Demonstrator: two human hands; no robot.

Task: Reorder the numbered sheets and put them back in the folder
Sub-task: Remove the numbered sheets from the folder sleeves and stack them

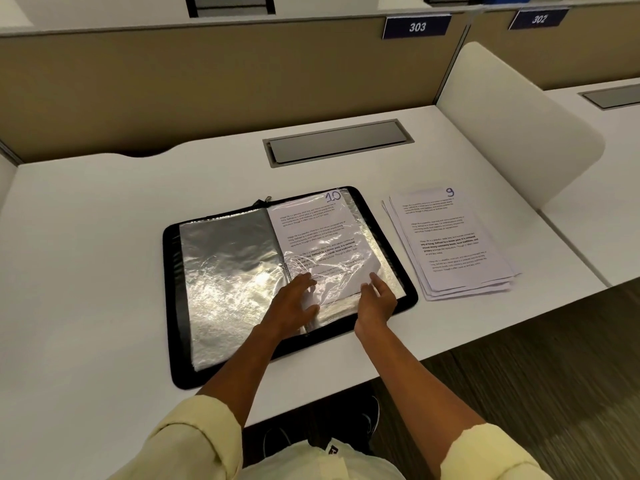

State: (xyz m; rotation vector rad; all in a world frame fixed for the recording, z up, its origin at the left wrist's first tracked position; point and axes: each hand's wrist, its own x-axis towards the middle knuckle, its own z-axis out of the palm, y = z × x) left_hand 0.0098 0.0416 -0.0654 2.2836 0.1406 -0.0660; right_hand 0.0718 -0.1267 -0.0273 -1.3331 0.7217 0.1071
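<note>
The folder (pixel 289 282) lies open at the centre of the frame, and sheet 10 (pixel 320 239) sits in the clear sleeve (pixel 349 268) on its right-hand page. My left hand (pixel 294 306) rests flat with fingers straight on the sleeve's lower edge to pin the plastic. My right hand (pixel 377 299), fingers loosely extended and gripping nothing, touches the sheet's lower right corner, I'd say to seat it. The remaining stack (pixel 453 244), with 9 on top, waits just right of the folder, within reach.

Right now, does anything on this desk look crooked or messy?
Yes. Sheet 10 sits tilted in its crinkled plastic sleeve, and the loose stack topped by sheet 9 is fanned unevenly.
</note>
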